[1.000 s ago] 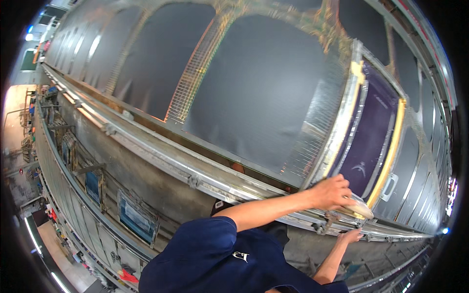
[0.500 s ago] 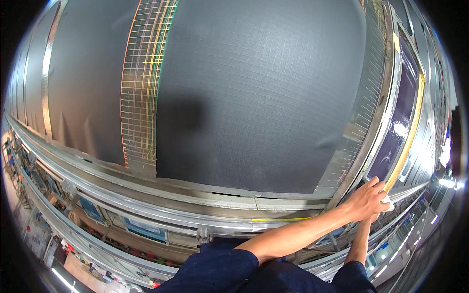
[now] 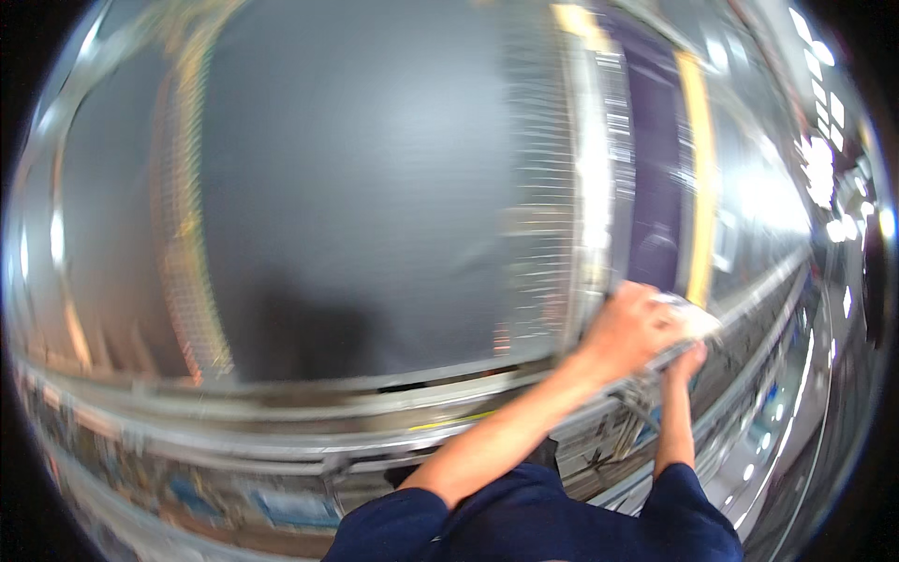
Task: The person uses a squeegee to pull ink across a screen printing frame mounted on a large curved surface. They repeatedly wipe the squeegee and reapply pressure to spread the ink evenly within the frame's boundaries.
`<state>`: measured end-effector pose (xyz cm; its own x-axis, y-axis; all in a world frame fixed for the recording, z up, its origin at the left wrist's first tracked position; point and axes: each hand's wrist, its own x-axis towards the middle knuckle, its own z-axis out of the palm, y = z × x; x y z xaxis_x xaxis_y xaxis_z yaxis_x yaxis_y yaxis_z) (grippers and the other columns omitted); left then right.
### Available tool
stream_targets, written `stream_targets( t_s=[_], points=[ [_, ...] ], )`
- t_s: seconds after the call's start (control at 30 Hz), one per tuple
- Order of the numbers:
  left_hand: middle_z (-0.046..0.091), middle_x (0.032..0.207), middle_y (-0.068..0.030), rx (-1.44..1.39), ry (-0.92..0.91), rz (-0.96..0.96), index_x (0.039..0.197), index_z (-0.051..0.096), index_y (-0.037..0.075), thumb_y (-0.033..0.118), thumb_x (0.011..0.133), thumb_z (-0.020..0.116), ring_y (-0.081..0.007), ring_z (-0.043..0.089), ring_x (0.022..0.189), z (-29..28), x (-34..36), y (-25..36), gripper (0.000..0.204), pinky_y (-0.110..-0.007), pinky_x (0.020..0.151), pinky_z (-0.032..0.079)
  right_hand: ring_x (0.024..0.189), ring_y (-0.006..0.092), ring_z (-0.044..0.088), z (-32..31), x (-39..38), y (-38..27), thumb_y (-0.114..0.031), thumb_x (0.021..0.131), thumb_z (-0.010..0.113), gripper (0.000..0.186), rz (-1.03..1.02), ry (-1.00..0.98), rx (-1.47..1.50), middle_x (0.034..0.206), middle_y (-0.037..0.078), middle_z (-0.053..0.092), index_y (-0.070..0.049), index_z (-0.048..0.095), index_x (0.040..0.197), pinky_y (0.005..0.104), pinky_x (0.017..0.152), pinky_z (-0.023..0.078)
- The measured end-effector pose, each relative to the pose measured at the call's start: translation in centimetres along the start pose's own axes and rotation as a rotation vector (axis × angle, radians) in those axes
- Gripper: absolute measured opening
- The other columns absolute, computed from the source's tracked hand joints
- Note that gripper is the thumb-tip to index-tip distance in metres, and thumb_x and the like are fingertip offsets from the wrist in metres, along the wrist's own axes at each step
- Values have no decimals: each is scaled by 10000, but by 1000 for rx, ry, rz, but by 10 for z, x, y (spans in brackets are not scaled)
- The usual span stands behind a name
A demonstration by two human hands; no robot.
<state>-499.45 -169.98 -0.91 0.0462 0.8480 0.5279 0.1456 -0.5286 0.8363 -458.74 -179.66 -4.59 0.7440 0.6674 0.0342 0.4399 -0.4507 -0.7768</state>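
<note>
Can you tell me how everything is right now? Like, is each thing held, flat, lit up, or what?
Left hand: fingers curled on a pale thing
Right hand: raised beside the pale thing; grip too blurred to tell
Pale thing: at the left hand's fingers, blurred
Dark sheet: spread flat
Purple panel: set between pale borders
Lights: lit

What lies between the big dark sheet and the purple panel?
In the head view: a lined strip, the frame's pale side and a silvery band.
</note>
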Motion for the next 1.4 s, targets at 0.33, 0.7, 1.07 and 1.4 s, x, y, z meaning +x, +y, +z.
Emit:
stream_targets(
  t_s=[0.33,0.7,1.07,1.4],
  points=[
    [754,1037,-42,368,-497,-118,1119,737,97,29,624,787,-259,645,902,-26,39,45,502,-409,836,460,1532,324,285,-104,83,10,-376,1083,499,661,58,292,-14,1688,178,198,-95,236,1620,412,1229,239],
    [678,1197,-142,1109,-1003,-651,1197,715,122,-65,675,600,-378,615,1120,65,110,99,566,-499,959,483,1349,372,525,-99,265,114,-400,1065,297,523,-1012,-108,-337,1396,171,624,-88,666,1265,509,1142,362],
    [638,1037,-110,1284,-941,-672,990,611,48,15,667,673,-351,562,1135,115,126,89,331,-445,1010,354,1332,398,518,-116,275,138,-435,1007,252,528,-987,-185,-382,1285,132,675,-131,663,1139,554,1134,342],
    [643,1081,-48,1271,-863,-704,1041,660,102,42,602,728,-317,536,1184,114,114,96,448,-479,1045,303,1319,353,529,-109,278,132,-426,994,278,481,-1016,-150,-360,1254,64,695,-186,681,1104,507,1143,338]
  ],
)
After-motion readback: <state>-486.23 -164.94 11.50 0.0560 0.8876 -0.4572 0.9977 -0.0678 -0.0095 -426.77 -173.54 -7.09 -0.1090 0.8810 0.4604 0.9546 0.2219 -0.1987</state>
